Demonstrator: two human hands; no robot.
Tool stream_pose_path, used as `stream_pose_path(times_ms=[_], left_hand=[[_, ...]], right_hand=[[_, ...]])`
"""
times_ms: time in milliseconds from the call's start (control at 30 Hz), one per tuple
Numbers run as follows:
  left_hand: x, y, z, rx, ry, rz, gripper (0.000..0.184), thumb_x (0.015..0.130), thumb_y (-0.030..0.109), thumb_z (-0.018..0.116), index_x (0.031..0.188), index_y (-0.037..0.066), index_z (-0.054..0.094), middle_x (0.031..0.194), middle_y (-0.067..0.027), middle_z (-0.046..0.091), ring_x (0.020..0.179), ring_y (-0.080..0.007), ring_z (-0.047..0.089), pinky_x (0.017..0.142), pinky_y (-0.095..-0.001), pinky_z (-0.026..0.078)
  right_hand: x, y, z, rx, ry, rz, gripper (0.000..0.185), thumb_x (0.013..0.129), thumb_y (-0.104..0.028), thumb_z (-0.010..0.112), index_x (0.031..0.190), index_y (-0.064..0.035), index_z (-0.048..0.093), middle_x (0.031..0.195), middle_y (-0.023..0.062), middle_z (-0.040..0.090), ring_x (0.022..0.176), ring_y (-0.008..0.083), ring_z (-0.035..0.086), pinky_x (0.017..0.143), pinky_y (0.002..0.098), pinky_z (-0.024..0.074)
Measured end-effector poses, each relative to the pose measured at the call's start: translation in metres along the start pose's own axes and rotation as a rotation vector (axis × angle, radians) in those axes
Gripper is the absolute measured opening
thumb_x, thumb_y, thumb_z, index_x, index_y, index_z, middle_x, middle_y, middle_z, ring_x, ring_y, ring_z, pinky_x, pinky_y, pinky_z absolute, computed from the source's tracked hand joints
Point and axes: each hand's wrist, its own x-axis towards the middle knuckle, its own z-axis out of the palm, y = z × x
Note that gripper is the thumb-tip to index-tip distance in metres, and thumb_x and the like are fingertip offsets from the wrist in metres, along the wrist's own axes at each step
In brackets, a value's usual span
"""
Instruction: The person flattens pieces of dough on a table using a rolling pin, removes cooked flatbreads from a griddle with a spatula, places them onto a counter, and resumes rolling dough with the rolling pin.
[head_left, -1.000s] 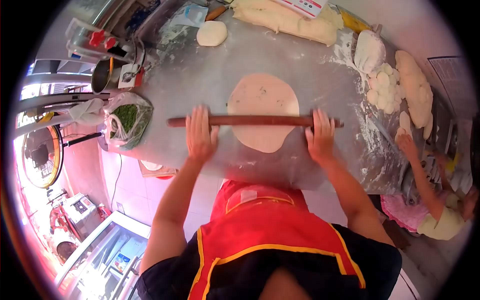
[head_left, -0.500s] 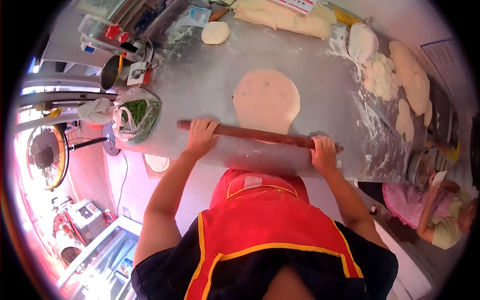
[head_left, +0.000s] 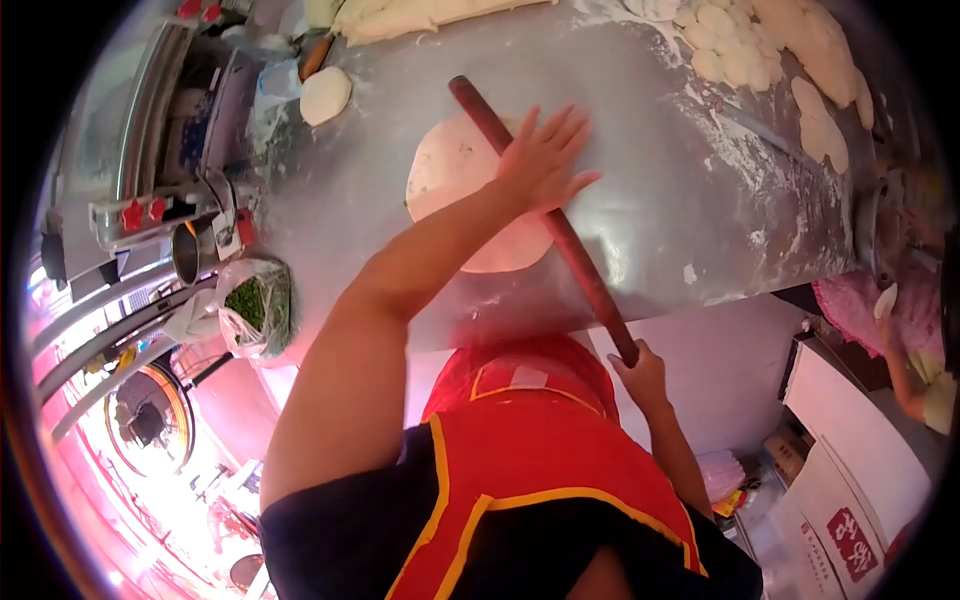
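Observation:
A flat, rounded sheet of dough (head_left: 450, 170) lies on the metal table (head_left: 640, 150). Across its right side runs a dark red-brown rolling pin (head_left: 588, 270), slanting from the far side of the sheet down past the table's front edge. My left hand (head_left: 545, 165) rests with its palm on the upper middle of the pin, fingers stretched out and spread. The near end of the pin is in my right hand (head_left: 642, 375), closed around it in front of the table edge. My left forearm hides part of the dough sheet.
A small dough round (head_left: 325, 95) is at the back left, near a long dough slab (head_left: 430, 15). Chopped greens in a plastic bag (head_left: 255, 305) sit at the left edge. Dough balls (head_left: 725, 45) and dough pieces (head_left: 820, 125) lie right. A person's arm (head_left: 903, 360) shows far right.
The rolling pin has swung from crosswise to a steep slant. My left hand has moved from its left end onto its upper middle and opened; my right hand is lower. The view has shifted.

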Motion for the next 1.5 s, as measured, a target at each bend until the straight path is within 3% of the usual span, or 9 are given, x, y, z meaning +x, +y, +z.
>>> stream_pose_path(times_ms=[100, 333, 467, 567, 733, 833, 967, 1300, 1500], left_hand=[[0.026, 0.013, 0.006, -0.046, 0.040, 0.012, 0.060, 0.094, 0.044, 0.050, 0.143, 0.009, 0.044, 0.155, -0.0085, 0.033, 0.146, -0.0268, 0.023, 0.118, -0.0525, 0.014], [-0.067, -0.025, -0.010, -0.043, -0.146, -0.053, 0.065, 0.091, 0.047, 0.052, 0.142, 0.007, 0.044, 0.154, -0.0118, 0.034, 0.146, -0.0287, 0.024, 0.118, -0.0537, 0.013], [0.057, 0.012, 0.012, -0.013, 0.006, 0.038, 0.068, 0.094, 0.052, 0.048, 0.144, 0.007, 0.040, 0.154, -0.0122, 0.035, 0.146, -0.0272, 0.025, 0.118, -0.0530, 0.014], [0.065, 0.016, 0.020, -0.087, 0.168, 0.146, 0.066, 0.095, 0.054, 0.045, 0.143, 0.008, 0.043, 0.153, -0.0110, 0.036, 0.146, -0.0251, 0.024, 0.118, -0.0510, 0.014], [-0.094, -0.060, -0.018, -0.183, 0.021, 0.020, 0.059, 0.091, 0.039, 0.056, 0.139, 0.004, 0.047, 0.150, -0.0161, 0.040, 0.143, -0.0312, 0.031, 0.117, -0.0525, 0.019], [-0.075, -0.073, -0.012, -0.017, -0.004, 0.119, 0.060, 0.093, 0.039, 0.055, 0.140, 0.003, 0.046, 0.149, -0.0173, 0.040, 0.141, -0.0323, 0.032, 0.116, -0.0520, 0.022], [-0.025, -0.048, -0.009, -0.222, 0.142, 0.200, 0.062, 0.095, 0.044, 0.051, 0.140, 0.001, 0.045, 0.147, -0.0153, 0.042, 0.140, -0.0312, 0.033, 0.116, -0.0498, 0.022], [-0.228, -0.134, -0.059, -0.163, -0.118, -0.109, 0.069, 0.092, 0.038, 0.055, 0.148, 0.004, 0.033, 0.156, -0.0160, 0.030, 0.146, -0.0364, 0.020, 0.118, -0.0536, 0.013], [-0.179, -0.107, -0.032, -0.191, 0.046, 0.109, 0.068, 0.090, 0.037, 0.058, 0.145, 0.003, 0.037, 0.154, -0.0159, 0.032, 0.146, -0.0335, 0.022, 0.116, -0.0569, 0.014]], right_hand=[[0.000, 0.012, -0.011, 0.039, -0.011, -0.020, 0.041, 0.079, -0.037, 0.076, 0.090, -0.0015, 0.059, 0.077, 0.0192, 0.067, 0.073, 0.0368, 0.067, 0.065, 0.0422, 0.0505], [-0.007, -0.001, 0.010, 0.000, -0.108, -0.119, 0.039, 0.082, -0.036, 0.071, 0.097, -0.0010, 0.059, 0.083, 0.0217, 0.068, 0.077, 0.0393, 0.067, 0.069, 0.0465, 0.0525], [0.000, 0.000, -0.008, 0.061, -0.008, -0.016, 0.033, 0.083, -0.030, 0.069, 0.096, -0.0017, 0.058, 0.082, 0.0215, 0.068, 0.078, 0.0404, 0.067, 0.070, 0.0466, 0.0533], [-0.005, -0.008, 0.002, 0.031, 0.017, 0.009, 0.034, 0.083, -0.030, 0.070, 0.097, -0.0020, 0.058, 0.082, 0.0214, 0.068, 0.078, 0.0406, 0.067, 0.069, 0.0471, 0.0530], [-0.031, -0.037, 0.055, -0.012, -0.013, 0.024, 0.033, 0.083, -0.031, 0.070, 0.095, -0.0036, 0.057, 0.082, 0.0219, 0.067, 0.079, 0.0418, 0.066, 0.069, 0.0482, 0.0513], [-0.041, -0.048, 0.074, 0.049, 0.057, 0.040, 0.031, 0.083, -0.030, 0.070, 0.093, -0.0039, 0.057, 0.080, 0.0214, 0.067, 0.078, 0.0419, 0.066, 0.067, 0.0474, 0.0506], [-0.045, -0.059, 0.086, -0.031, 0.109, 0.068, 0.036, 0.085, -0.036, 0.068, 0.095, -0.0035, 0.056, 0.079, 0.0217, 0.067, 0.076, 0.0419, 0.066, 0.067, 0.0483, 0.0516], [-0.037, -0.138, 0.136, 0.087, -0.132, -0.109, 0.042, 0.084, -0.032, 0.067, 0.113, -0.0026, 0.057, 0.089, 0.0200, 0.069, 0.082, 0.0389, 0.066, 0.073, 0.0490, 0.0511], [-0.034, -0.107, 0.104, 0.436, -0.157, -0.167, 0.038, 0.082, -0.031, 0.068, 0.104, -0.0012, 0.061, 0.090, 0.0214, 0.068, 0.084, 0.0398, 0.066, 0.075, 0.0457, 0.0517]])
